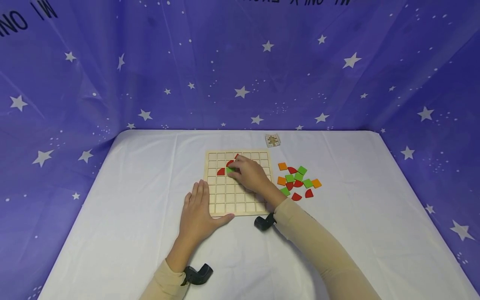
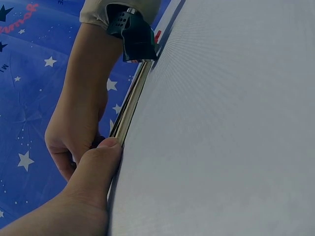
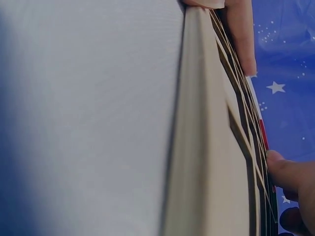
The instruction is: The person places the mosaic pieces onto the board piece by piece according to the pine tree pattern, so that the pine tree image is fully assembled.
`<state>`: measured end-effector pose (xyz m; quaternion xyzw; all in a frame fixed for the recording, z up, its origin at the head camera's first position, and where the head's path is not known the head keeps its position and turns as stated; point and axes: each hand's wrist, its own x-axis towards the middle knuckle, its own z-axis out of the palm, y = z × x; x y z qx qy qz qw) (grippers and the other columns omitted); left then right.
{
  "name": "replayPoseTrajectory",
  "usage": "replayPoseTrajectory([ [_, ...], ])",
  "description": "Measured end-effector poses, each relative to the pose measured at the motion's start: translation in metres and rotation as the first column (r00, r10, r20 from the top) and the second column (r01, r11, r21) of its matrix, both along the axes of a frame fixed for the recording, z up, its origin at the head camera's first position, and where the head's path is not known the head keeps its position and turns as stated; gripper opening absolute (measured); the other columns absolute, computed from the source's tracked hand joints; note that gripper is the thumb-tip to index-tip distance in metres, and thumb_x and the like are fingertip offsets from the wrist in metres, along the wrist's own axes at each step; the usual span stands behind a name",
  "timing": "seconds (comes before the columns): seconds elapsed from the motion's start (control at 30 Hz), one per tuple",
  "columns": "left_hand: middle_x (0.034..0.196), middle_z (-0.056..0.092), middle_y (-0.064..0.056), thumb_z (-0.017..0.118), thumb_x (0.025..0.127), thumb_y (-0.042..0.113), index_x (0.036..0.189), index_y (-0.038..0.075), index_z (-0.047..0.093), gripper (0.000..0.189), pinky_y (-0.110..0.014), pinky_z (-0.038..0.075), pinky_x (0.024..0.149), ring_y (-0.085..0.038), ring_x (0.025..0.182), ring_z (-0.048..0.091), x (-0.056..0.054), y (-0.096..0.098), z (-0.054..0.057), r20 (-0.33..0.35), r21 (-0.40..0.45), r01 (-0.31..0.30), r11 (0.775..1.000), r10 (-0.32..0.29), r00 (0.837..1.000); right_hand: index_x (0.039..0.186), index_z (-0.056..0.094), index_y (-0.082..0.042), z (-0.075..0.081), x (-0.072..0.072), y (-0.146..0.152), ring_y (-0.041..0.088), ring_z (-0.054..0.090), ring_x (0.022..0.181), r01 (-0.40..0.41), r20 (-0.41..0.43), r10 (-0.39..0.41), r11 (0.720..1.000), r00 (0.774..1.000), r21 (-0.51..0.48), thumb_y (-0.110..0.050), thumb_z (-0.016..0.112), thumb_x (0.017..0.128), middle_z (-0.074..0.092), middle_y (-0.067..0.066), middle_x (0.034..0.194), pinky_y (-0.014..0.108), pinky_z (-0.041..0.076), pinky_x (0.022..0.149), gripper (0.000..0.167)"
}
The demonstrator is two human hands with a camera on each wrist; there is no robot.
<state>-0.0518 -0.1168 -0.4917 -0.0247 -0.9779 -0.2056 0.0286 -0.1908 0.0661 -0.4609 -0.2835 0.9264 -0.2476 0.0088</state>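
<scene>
A wooden grid board (image 1: 240, 207) lies flat on the table. My left hand (image 1: 196, 212) rests at its near-left corner, fingers straight along the left side and thumb stretched along the front edge; the thumb (image 2: 96, 167) touches that edge in the left wrist view. Over the board, my right hand (image 1: 252, 174) has thumb and forefinger pinched at a green square tile (image 1: 230, 170), partly hidden by the fingertips. Beside it on the grid lie a red quarter-round tile (image 1: 221, 171) and another red tile (image 1: 230, 163). A further red piece (image 1: 236, 156) shows just beyond the fingers.
Right of the board lies a loose scatter of red quarter-round tiles (image 1: 296, 196), green square tiles (image 1: 308, 183) and orange square tiles (image 1: 282, 166). A small card with a printed pattern (image 1: 273, 140) lies near the back edge of the white-covered table (image 1: 112, 233). Starry purple cloth (image 1: 240, 66) hangs around.
</scene>
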Motion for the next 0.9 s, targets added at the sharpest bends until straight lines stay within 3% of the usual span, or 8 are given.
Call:
replayPoseTrajectory([
  [0.5,0.167,0.012,-0.014,0.054,0.07,0.09,0.159,0.002,0.011,0.132,-0.053,0.016,0.123,-0.03,0.156,0.009,0.0001,-0.0003,-0.0012,0.004,-0.002,0.001,1.0,-0.001,1.0,0.114,0.075,-0.017,-0.0018,-0.0005,-0.002,0.014,0.066,0.096,0.041,0.052,-0.038,0.997,0.998,-0.062,-0.034,0.074,0.089,0.068,-0.004,0.106,0.034,0.055,0.085,0.03],
  [0.73,0.167,0.012,-0.015,0.054,0.069,0.09,0.159,0.002,0.012,0.133,-0.053,0.016,0.123,-0.03,0.156,0.01,0.0003,0.0001,-0.0007,-0.002,0.001,-0.002,1.0,0.002,1.0,0.112,0.076,-0.02,-0.0013,0.0008,-0.002,0.015,0.067,0.107,0.03,0.046,-0.028,0.998,0.999,-0.047,-0.034,0.072,0.091,0.07,-0.005,0.114,0.036,0.054,0.094,0.026],
  [0.9,0.167,0.013,-0.015,0.055,0.07,0.089,0.159,0.002,0.012,0.132,-0.053,0.016,0.123,-0.031,0.156,0.01,0.0006,0.0004,0.0002,-0.008,0.006,-0.005,1.0,0.005,1.0,0.115,0.076,-0.02,-0.0007,0.0014,-0.0017,0.01,0.062,0.084,0.013,0.037,-0.012,1.0,0.999,-0.011,-0.035,0.069,0.093,0.068,-0.006,0.101,0.029,0.053,0.075,0.027],
])
